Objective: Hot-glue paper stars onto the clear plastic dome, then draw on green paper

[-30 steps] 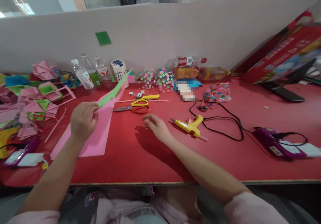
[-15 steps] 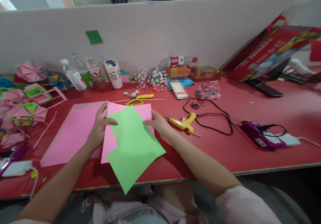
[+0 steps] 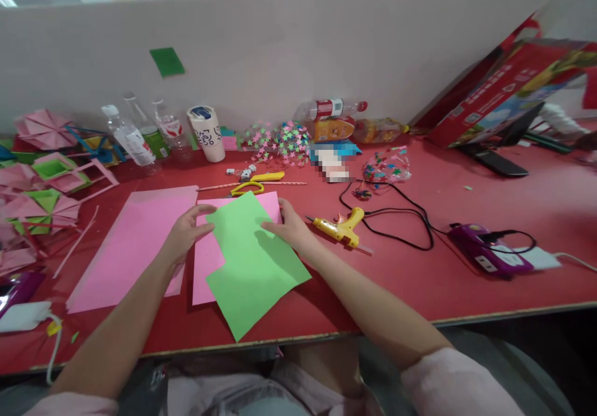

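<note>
A cut green paper sheet (image 3: 256, 267) with a notched left side lies over a smaller pink paper sheet (image 3: 205, 273) near the table's front edge. My right hand (image 3: 293, 229) grips the right edges of both sheets, thumb on the green and fingers at the pink sheet's edge. At the upper left corner of the pink sheet is my left hand (image 3: 189, 232), its thumb and fingers apart over the paper. Larger pink sheets (image 3: 135, 242) lie to the left, partly under my left forearm. Behind the papers, scissors with yellow handles (image 3: 249, 187) are partly covered.
A yellow glue gun (image 3: 342, 228) lies to the right, its black cord running to a purple power unit (image 3: 489, 251). Paper crafts (image 3: 41, 186) crowd the left. Bottles (image 3: 128, 139), a paper cup (image 3: 206, 133) and star-filled bags (image 3: 293, 143) line the white partition (image 3: 298, 49).
My left hand brought the green and pink sheets from the left to in front of me, where my right hand took hold. Since then the sheets have shifted slightly and my left fingers have loosened.
</note>
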`<state>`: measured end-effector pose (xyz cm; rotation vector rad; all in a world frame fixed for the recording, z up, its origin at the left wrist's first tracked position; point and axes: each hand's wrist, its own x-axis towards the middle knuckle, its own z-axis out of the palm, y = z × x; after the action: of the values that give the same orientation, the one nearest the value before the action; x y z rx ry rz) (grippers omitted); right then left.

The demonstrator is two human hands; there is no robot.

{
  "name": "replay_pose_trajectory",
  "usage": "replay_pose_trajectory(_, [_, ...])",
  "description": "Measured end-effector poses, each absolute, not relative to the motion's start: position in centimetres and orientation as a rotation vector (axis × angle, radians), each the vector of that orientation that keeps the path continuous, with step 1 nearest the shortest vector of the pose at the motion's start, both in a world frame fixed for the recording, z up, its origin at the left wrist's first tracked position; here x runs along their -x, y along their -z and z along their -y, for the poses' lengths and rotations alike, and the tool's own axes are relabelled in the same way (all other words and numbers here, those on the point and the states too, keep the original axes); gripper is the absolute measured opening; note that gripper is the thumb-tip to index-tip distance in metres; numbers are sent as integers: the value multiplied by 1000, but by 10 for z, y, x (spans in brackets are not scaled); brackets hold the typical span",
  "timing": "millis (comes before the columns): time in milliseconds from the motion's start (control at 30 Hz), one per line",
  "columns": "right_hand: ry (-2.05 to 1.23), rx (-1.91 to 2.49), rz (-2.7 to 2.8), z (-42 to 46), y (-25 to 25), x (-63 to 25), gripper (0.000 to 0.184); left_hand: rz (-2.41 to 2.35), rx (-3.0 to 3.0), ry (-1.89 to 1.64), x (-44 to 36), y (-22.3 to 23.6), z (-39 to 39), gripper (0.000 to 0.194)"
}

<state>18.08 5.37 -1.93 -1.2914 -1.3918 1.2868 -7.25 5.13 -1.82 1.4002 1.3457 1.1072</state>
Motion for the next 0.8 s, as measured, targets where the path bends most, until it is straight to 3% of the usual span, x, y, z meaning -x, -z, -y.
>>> replay_pose_trajectory(67, [-1306,1278,1514,-51,22,-180,70,-1377,-1420,-1075,79,20,-50,46])
replay_pose_trajectory(167, [-1390,1293,1723,-48,27,-177,54,-1455,-1457,-995,92,17,-50,55])
replay_pose_trajectory(267, [-1200,1458,1921,-47,28,-176,49,-1486,-1363,-875,102,15,-52,61])
replay_pose_trajectory(367, [-931,1573,1969,-49,23,-181,57,-1472,-1282,-794,103,17,-53,56])
replay_pose_trajectory(500, [-536,1537,1964,-53,14,-190,54,-1442,-1406,-831,95,25,-50,41])
replay_pose_trajectory(667, [-682,1554,2132,-50,12,-187,46,-1477,-1606,-854,83,36,-49,44])
replay_pose_trajectory(800, [-466,1717,2447,-44,8,-179,38,-1543,-1817,-839,77,38,-52,38])
